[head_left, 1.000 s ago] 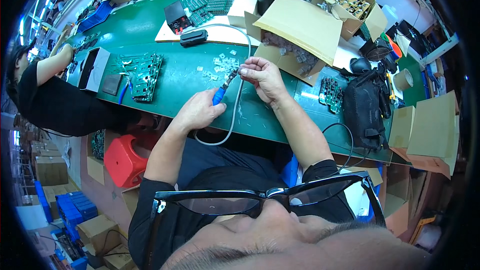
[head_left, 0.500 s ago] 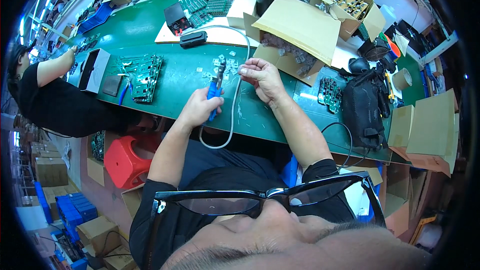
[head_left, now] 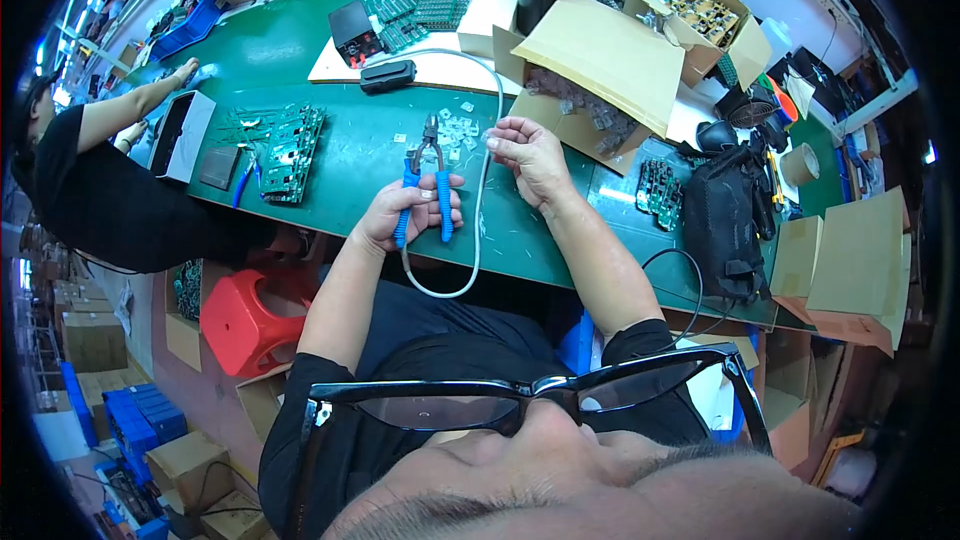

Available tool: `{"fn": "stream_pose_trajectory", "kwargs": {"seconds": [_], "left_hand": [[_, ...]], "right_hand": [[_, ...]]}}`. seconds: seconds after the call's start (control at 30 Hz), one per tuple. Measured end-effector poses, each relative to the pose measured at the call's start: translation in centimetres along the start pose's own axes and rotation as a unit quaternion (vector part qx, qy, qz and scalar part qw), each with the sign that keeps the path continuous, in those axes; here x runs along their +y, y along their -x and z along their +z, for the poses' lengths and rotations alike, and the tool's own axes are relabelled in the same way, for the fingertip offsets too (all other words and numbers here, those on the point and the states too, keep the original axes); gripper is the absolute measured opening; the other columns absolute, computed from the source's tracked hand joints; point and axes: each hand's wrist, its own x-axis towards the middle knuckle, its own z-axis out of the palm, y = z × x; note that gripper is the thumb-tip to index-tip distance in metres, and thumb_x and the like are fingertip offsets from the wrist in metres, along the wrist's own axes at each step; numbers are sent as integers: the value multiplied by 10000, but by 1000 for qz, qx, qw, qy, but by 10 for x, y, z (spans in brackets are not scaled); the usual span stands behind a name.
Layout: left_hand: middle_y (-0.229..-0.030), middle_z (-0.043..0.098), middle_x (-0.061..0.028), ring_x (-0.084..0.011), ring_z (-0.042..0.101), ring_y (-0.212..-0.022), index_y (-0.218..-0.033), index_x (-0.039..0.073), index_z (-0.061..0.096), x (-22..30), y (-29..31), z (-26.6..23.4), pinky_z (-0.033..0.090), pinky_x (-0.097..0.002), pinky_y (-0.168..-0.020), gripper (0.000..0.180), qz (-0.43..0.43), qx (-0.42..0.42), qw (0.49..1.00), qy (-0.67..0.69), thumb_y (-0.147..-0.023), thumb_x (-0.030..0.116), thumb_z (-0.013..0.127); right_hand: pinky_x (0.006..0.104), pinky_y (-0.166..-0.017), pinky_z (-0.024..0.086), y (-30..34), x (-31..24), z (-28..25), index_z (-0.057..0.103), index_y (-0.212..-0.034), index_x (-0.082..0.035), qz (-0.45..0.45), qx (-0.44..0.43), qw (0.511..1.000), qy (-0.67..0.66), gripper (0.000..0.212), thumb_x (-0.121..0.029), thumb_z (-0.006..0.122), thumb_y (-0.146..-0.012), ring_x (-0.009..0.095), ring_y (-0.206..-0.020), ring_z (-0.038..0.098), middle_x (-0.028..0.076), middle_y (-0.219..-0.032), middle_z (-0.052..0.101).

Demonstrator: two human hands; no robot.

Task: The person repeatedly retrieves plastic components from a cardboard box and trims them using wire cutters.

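Note:
My left hand [head_left: 383,216] is closed round cutting pliers [head_left: 446,208] with blue handles. The handles are spread, and the metal jaws point away from me over the green table. My right hand [head_left: 538,168] is held in a pinch beside a grey cable [head_left: 476,250]; whatever sits between its fingertips is too small to name. The cable runs past those fingertips and loops below the pliers. Small clear pieces [head_left: 458,130] lie scattered on the table just beyond the jaws.
Left of me lie circuit boards [head_left: 295,155] and an open grey box [head_left: 185,138]. A co-worker's arm [head_left: 140,110] reaches across there. To the right stand an open carton [head_left: 600,55] of clear parts and a black bag [head_left: 725,225]. A red stool [head_left: 245,325] is below the table's edge.
The pliers have turned in my left hand, and their handles now show spread apart. My right hand has barely moved. The co-worker's arm has reached farther across the table.

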Motion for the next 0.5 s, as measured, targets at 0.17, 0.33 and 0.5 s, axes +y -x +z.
{"fn": "stream_pose_trajectory", "kwargs": {"seconds": [0.17,0.33,0.5], "left_hand": [[-1182,697,-208,-336,709,-1083,-1462,-131,474,3,-2,-2,530,-492,-1065,597,4,-36,997,64,-961,167,598],[-1177,696,-206,-324,712,-1075,-1463,-132,474,2,0,0,536,-484,-1053,584,10,-21,999,30,-967,154,590],[-1164,698,-178,-308,721,-1046,-1459,-108,499,4,4,19,557,-450,-1017,569,-4,38,997,-69,-983,185,608]], "right_hand": [[330,-850,560,-5,5,-3,635,-1193,14,-8,4,1000,6,350,26,784,-877,191,-994,701,116,-1090,733],[301,-846,572,-4,4,-1,643,-1192,-17,5,-17,1000,-25,309,16,771,-913,169,-972,707,87,-1090,735],[285,-846,587,-2,1,-2,644,-1197,-42,20,-53,995,-85,277,5,753,-947,164,-964,716,69,-1099,731]]}}
